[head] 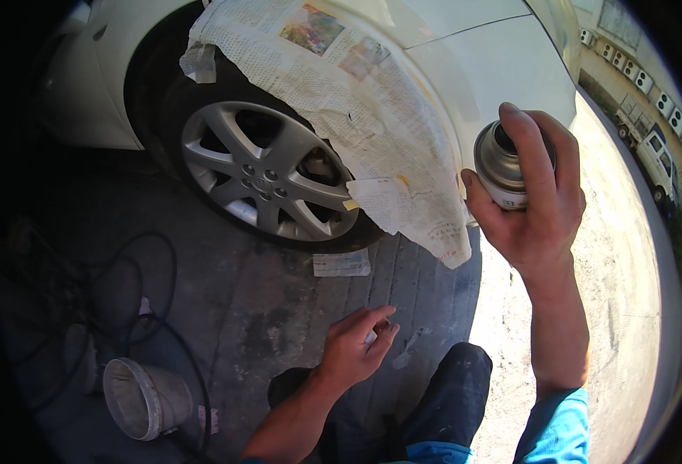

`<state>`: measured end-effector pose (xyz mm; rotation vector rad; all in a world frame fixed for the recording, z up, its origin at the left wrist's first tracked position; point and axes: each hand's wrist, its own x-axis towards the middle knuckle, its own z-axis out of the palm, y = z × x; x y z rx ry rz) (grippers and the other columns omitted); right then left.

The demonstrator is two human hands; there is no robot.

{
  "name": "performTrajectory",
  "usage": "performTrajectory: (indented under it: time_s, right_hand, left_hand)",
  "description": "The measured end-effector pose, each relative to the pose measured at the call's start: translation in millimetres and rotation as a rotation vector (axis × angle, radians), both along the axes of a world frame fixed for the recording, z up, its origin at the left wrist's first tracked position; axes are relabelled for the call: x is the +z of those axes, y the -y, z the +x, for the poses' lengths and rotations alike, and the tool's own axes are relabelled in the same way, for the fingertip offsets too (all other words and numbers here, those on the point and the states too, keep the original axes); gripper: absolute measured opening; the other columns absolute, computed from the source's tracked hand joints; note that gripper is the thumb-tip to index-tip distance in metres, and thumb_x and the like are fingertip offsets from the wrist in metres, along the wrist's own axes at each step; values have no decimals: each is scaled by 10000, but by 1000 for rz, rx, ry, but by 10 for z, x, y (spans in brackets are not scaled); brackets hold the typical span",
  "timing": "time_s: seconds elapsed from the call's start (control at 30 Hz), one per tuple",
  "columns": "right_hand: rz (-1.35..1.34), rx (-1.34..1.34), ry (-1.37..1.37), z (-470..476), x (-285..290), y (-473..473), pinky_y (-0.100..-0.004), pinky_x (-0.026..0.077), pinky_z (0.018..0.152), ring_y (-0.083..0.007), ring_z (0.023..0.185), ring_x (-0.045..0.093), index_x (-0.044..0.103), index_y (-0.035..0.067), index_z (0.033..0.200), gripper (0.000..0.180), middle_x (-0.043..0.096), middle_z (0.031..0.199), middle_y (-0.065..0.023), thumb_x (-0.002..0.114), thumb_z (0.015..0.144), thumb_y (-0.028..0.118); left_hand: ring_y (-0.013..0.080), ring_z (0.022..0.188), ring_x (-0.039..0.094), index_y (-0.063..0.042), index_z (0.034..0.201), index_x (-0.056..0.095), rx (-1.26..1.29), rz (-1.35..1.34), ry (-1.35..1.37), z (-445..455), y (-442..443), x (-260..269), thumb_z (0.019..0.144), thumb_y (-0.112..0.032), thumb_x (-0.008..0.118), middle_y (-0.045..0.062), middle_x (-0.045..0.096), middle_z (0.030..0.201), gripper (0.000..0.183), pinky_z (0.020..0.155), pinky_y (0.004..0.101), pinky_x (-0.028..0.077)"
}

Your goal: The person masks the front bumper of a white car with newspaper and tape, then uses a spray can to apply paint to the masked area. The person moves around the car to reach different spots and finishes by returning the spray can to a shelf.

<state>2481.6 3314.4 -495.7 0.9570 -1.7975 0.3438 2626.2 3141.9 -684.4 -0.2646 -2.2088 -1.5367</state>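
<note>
My right hand [541, 191] grips an aerosol spray can [500, 165] upright, the index finger on its black nozzle, close beside the car's white body panel [463, 75]. Newspaper sheets [364, 116] are fixed along the wheel arch edge and hang over part of the tire and the silver alloy wheel [262, 185]. A bit of yellow tape [350, 205] shows at a paper's edge. My left hand [361, 348] is over the ground below the wheel, fingers curled around a small whitish thing, mostly hidden.
A dirty plastic bucket [170, 400] stands at lower left, near a looped dark hose [173, 330]. A paper scrap [341, 264] lies under the tire. Sunlit ground [619, 313] spreads at right, with a parked white truck [655, 159] and wall-mounted outdoor units [642, 81] beyond.
</note>
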Motion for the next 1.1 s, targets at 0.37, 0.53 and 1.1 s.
performTrajectory:
  time_s: [0.37,0.53,1.1]
  right_hand:
    - [-249,32,133,90,-303,-7,-379,570,859,-307,1041,665,588,25,1318,710,609,1194,-186,844,657,39]
    - [-282,74,108,38,-342,-16,-364,583,826,-294,1010,678,592,29,1312,702,612,1188,-182,846,659,36]
    - [-318,107,112,22,-310,15,-369,578,829,-303,1013,671,580,19,1327,710,616,1192,-188,848,671,43]
  left_hand:
    - [224,661,680,-41,1097,684,40,-84,62,-31,-68,-108,862,-43,744,92,676,789,242,596,328,535]
    - [227,662,678,-42,1086,688,52,-132,85,-10,-112,-129,857,-49,747,94,678,794,236,602,326,536]
    - [228,668,677,-46,1101,685,34,-182,97,-16,-156,-131,856,-61,750,94,684,817,254,602,332,539]
